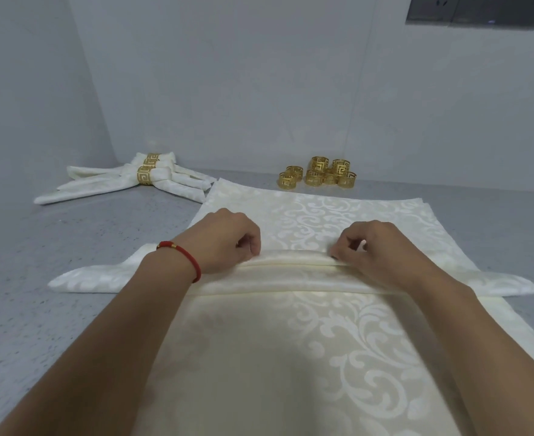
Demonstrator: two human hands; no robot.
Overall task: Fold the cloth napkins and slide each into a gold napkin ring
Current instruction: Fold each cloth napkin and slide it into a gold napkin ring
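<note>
Left hand (pixel 227 237) and right hand (pixel 375 247) each pinch the folded napkin (pixel 290 272) pleat with curled fingers. Loose gold rings (pixel 319 173) at 12 o'clock, ringed napkins (pixel 146 176) at 10. No legible writing.

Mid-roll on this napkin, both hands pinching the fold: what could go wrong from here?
1. The left hand and right hand grip only the middle of the rolled napkin; its flat, pointed ends could loosen or roll unevenly.
2. It lies on a stack of flat napkins, so the layer beneath might get dragged along.
3. The loose gold rings sit at the far wall; reaching them one-handed may let the roll unwind.
</note>
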